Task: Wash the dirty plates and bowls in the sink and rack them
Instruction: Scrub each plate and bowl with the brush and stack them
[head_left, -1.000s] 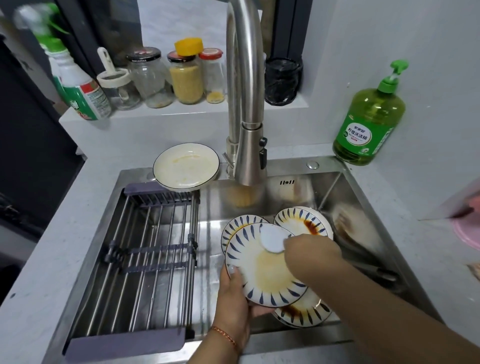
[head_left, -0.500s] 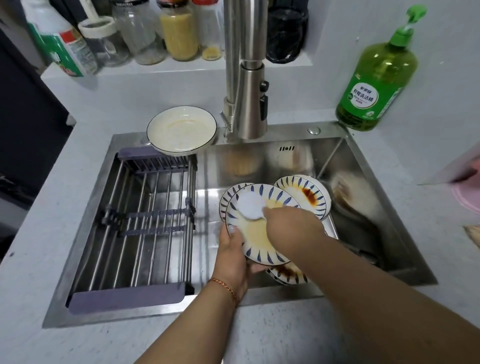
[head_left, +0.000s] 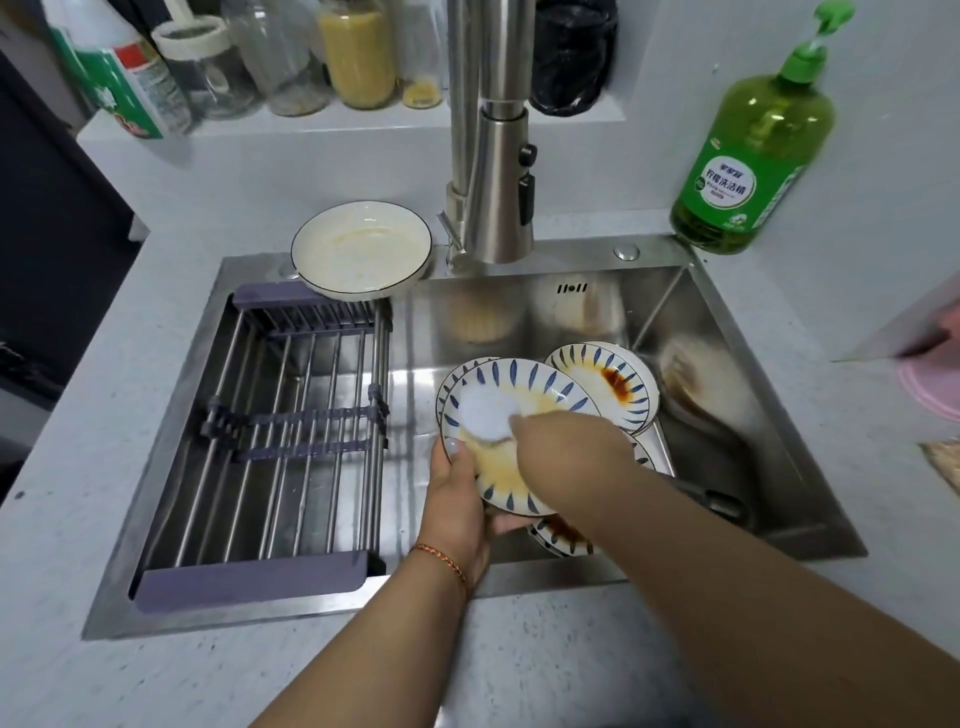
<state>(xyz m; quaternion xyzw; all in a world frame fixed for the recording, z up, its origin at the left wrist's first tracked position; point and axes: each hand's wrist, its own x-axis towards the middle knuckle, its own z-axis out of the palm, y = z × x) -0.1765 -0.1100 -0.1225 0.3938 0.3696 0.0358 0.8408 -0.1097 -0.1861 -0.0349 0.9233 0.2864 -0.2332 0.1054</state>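
Observation:
My left hand (head_left: 457, 499) grips the lower left rim of a blue-patterned plate (head_left: 540, 395) smeared with yellow sauce, tilted above the steel sink (head_left: 737, 332). My right hand (head_left: 566, 447) holds a round white sponge (head_left: 485, 413) and presses it on the plate's upper left part. Another patterned plate (head_left: 613, 384) with a dark red stain lies behind it. More patterned plates lie under the held one, mostly hidden. A cream bowl (head_left: 361, 249) with yellow residue sits on the sink's back left rim.
A purple-ended drying rack (head_left: 291, 431) spans the sink's left half. The faucet (head_left: 493, 156) rises at the back centre. A green soap bottle (head_left: 753, 150) stands back right. Jars and a spray bottle (head_left: 130, 88) line the back ledge. A dark pan handle (head_left: 711, 501) lies in the sink's right side.
The sponge has slid left across the plate, from its upper middle toward the upper left. The camera has tipped downward, so the scene sits higher in view. My left hand keeps its grip.

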